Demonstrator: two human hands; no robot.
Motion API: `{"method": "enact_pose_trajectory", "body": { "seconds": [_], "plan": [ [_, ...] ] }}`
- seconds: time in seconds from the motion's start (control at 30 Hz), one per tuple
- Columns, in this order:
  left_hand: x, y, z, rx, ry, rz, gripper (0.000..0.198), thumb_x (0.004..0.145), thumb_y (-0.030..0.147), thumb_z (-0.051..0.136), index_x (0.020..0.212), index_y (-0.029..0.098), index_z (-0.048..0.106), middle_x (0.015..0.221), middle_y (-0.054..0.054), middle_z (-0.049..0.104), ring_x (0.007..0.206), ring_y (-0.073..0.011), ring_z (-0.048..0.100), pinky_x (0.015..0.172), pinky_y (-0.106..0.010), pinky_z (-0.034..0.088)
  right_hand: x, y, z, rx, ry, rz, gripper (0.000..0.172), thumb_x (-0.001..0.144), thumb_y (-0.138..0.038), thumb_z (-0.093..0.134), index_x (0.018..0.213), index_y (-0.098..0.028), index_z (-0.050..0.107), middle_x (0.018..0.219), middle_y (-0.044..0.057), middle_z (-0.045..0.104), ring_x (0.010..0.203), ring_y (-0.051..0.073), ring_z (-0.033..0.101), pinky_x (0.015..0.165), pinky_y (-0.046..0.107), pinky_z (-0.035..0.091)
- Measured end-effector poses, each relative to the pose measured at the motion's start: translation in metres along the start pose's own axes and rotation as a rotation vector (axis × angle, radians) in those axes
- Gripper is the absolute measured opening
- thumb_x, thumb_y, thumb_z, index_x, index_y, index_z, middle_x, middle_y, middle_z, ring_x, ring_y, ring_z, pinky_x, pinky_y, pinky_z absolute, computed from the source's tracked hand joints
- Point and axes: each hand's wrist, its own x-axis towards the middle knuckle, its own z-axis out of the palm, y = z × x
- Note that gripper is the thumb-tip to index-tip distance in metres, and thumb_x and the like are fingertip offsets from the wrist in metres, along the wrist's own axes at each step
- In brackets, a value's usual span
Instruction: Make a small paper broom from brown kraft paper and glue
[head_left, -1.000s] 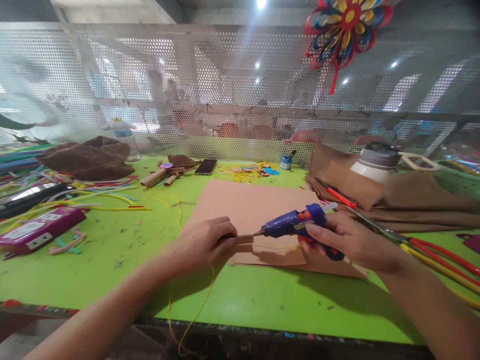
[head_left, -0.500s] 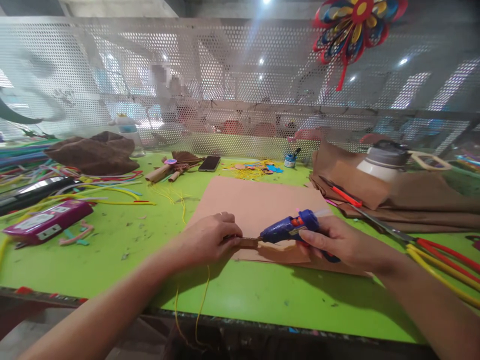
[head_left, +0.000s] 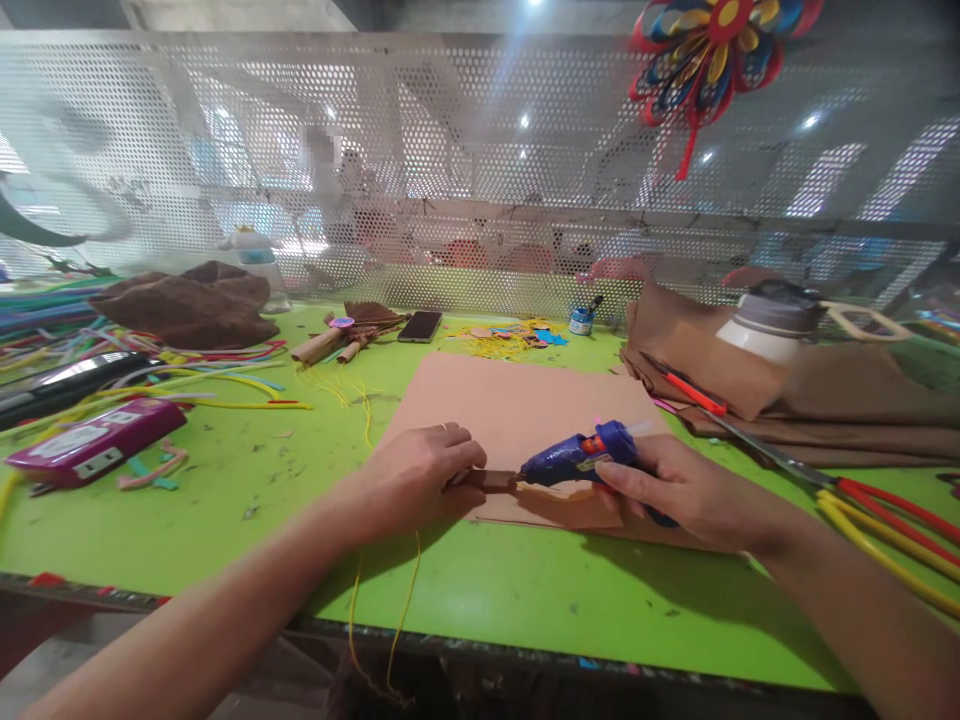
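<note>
My right hand (head_left: 667, 485) is wrapped round a dark blue glue gun (head_left: 566, 458), its nozzle pointing left. The nozzle tip meets the right end of a narrow rolled strip of brown paper (head_left: 496, 481). My left hand (head_left: 429, 470) pinches the left part of that roll, and its fingers hide that end. Roll and glue gun are over the front edge of a tan paper sheet (head_left: 517, 395) lying on the green table. A smaller piece of brown paper (head_left: 570, 508) lies under the nozzle. Yellow string (head_left: 409, 585) hangs over the table's front edge below my left hand.
Long scissors (head_left: 806, 468) and folded brown paper (head_left: 787, 425) are on the right, with a white bottle (head_left: 757, 325) behind. A purple power strip (head_left: 97, 440) lies left. A phone (head_left: 420, 327), paper-wrapped bundles (head_left: 322, 342) and a blue jar (head_left: 580, 320) stand along the back.
My left fingers have shifted slightly on the brown paper roll, which looks turned a little. The glue gun stays at nearly the same spot.
</note>
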Motion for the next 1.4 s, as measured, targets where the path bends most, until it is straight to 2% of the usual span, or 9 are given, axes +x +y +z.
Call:
{"method": "enact_pose_trajectory", "body": {
  "seconds": [0.13, 0.27, 0.53, 0.73, 1.1, 1.27, 1.4],
  "plan": [
    [0.001, -0.002, 0.001, -0.008, 0.014, 0.025, 0.014, 0.084, 0.019, 0.052, 0.082, 0.016, 0.065, 0.076, -0.004, 0.057, 0.07, -0.0137, 0.053, 0.061, -0.024, 0.04, 0.001, 0.001, 0.002, -0.021, 0.049, -0.017, 0.039, 0.091, -0.049, 0.046, 0.077, -0.017, 0.061, 0.062, -0.001, 0.052, 0.055, 0.011, 0.044, 0.049, 0.024, 0.034],
    [0.0, -0.004, 0.006, -0.003, 0.039, 0.04, 0.014, 0.083, 0.018, 0.052, 0.082, 0.017, 0.066, 0.075, -0.004, 0.057, 0.069, -0.0138, 0.053, 0.062, -0.025, 0.04, 0.002, 0.001, 0.004, -0.088, 0.057, -0.016, 0.038, 0.091, -0.048, 0.045, 0.071, -0.018, 0.057, 0.06, -0.001, 0.047, 0.056, 0.012, 0.043, 0.052, 0.025, 0.035],
    [-0.001, -0.005, 0.009, 0.004, 0.044, 0.045, 0.011, 0.085, 0.019, 0.052, 0.082, 0.017, 0.063, 0.076, -0.003, 0.055, 0.071, -0.0135, 0.052, 0.062, -0.025, 0.039, 0.0, -0.001, 0.003, -0.055, -0.039, -0.011, 0.035, 0.092, -0.049, 0.043, 0.083, -0.018, 0.057, 0.071, 0.0, 0.049, 0.067, 0.013, 0.043, 0.06, 0.025, 0.037],
    [0.0, -0.006, 0.01, -0.033, 0.042, 0.039, 0.011, 0.086, 0.02, 0.053, 0.083, 0.017, 0.062, 0.077, -0.003, 0.056, 0.071, -0.0133, 0.052, 0.063, -0.025, 0.039, 0.001, -0.001, 0.006, -0.099, 0.028, 0.011, 0.04, 0.091, -0.052, 0.042, 0.068, -0.019, 0.049, 0.062, -0.003, 0.042, 0.058, 0.011, 0.039, 0.053, 0.024, 0.033],
    [0.0, -0.003, 0.004, -0.057, -0.014, 0.021, 0.013, 0.087, 0.02, 0.052, 0.087, 0.016, 0.064, 0.081, -0.005, 0.056, 0.074, -0.0144, 0.052, 0.065, -0.025, 0.04, 0.0, -0.003, 0.002, -0.137, 0.083, -0.066, 0.035, 0.091, -0.046, 0.046, 0.072, -0.019, 0.057, 0.061, -0.002, 0.046, 0.057, 0.013, 0.042, 0.051, 0.026, 0.035],
    [0.0, -0.003, 0.006, -0.053, 0.008, 0.026, 0.013, 0.087, 0.021, 0.051, 0.084, 0.016, 0.063, 0.079, -0.005, 0.055, 0.073, -0.0141, 0.052, 0.063, -0.024, 0.04, 0.0, -0.004, 0.006, -0.111, 0.054, -0.026, 0.037, 0.091, -0.047, 0.045, 0.069, -0.019, 0.054, 0.06, -0.002, 0.043, 0.056, 0.012, 0.04, 0.05, 0.025, 0.034],
    [0.0, -0.003, 0.007, -0.047, 0.007, 0.026, 0.012, 0.087, 0.021, 0.052, 0.082, 0.016, 0.062, 0.079, -0.004, 0.055, 0.073, -0.0138, 0.052, 0.063, -0.024, 0.039, -0.001, -0.006, 0.006, -0.087, 0.029, -0.045, 0.032, 0.091, -0.046, 0.046, 0.083, -0.019, 0.062, 0.065, -0.001, 0.049, 0.058, 0.013, 0.042, 0.052, 0.025, 0.036]
  ]
}}
